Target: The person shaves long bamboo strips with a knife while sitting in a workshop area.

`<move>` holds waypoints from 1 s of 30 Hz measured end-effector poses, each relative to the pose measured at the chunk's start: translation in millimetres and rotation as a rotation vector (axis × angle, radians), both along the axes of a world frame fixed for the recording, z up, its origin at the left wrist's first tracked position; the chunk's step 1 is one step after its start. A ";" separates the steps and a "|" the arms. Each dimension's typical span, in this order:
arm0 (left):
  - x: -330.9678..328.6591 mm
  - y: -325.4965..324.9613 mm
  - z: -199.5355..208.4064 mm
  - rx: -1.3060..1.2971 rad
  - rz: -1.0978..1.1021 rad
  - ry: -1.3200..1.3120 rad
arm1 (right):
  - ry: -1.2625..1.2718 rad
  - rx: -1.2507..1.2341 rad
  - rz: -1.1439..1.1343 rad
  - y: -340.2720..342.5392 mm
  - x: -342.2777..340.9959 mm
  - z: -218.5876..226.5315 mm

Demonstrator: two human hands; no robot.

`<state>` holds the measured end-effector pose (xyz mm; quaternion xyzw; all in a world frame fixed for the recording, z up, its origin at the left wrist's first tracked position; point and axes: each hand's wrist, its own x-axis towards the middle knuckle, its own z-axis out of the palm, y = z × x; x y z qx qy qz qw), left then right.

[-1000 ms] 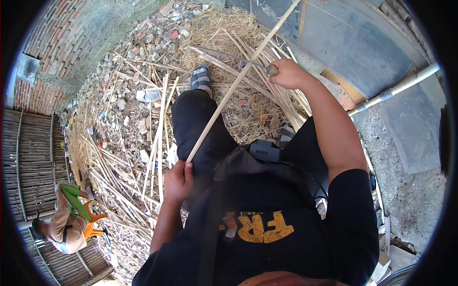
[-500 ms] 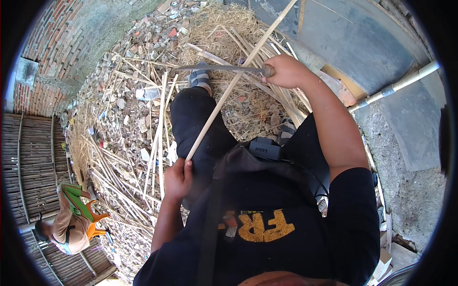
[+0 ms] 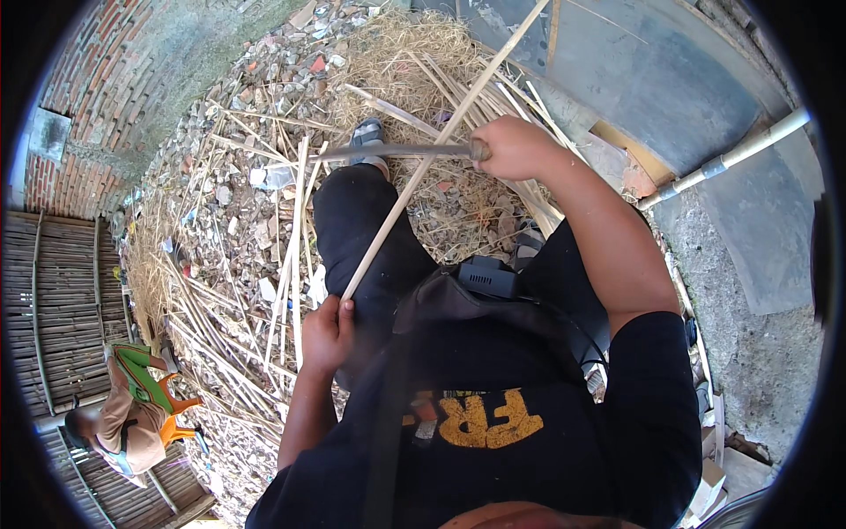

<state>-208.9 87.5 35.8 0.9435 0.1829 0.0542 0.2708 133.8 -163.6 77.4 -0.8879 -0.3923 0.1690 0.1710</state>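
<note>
My left hand [image 3: 327, 334] is closed round the near end of a long pale bamboo strip [image 3: 393, 216], which slants up and away to the right across my left thigh. In my right hand [image 3: 509, 148] is the handle of a machete [image 3: 397, 151], held with its dark blade pointing left. The blade crosses the strip a little beyond its middle and appears to touch it. My left foot in a grey sandal [image 3: 367, 134] shows just past the blade. Beneath and beyond lie more split bamboo strips [image 3: 449, 88].
Rubble and stones [image 3: 238, 194] cover the ground, with loose bamboo strips [image 3: 286, 264] at left and a pile of shavings [image 3: 397, 66] ahead. A person [image 3: 132, 432] sits on an orange chair [image 3: 179, 431] at lower left. Grey sheets [image 3: 652, 88] and a pale pole [image 3: 723, 163] stand right.
My right hand and the machete have moved a little nearer to me along the bamboo strip. My left hand keeps its hold at almost the same spot.
</note>
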 end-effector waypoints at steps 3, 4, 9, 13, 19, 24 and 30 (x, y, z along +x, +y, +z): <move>0.4 -0.9 0.1 0.003 -0.003 -0.007 | -0.070 -0.014 0.013 4.6 -5.1 4.1; 0.6 -1.0 -1.6 0.004 -0.006 -0.018 | -0.090 -0.011 0.006 4.3 -5.8 4.5; 3.2 -2.0 -2.1 0.025 -0.018 -0.042 | 0.051 0.125 -0.121 -14.1 32.2 -11.8; 1.9 -1.2 -1.6 0.045 -0.028 -0.048 | -0.028 0.120 -0.203 -21.9 41.7 -21.4; 0.1 0.1 0.5 -0.008 -0.003 0.001 | -0.040 0.059 -0.110 -9.1 15.4 -6.3; 0.7 -1.6 3.8 -0.012 0.003 0.006 | -0.031 -0.016 -0.005 6.6 -3.3 -3.0; 4.3 -2.6 -0.1 0.053 -0.020 -0.031 | 0.037 0.070 -0.111 -7.8 33.2 -20.9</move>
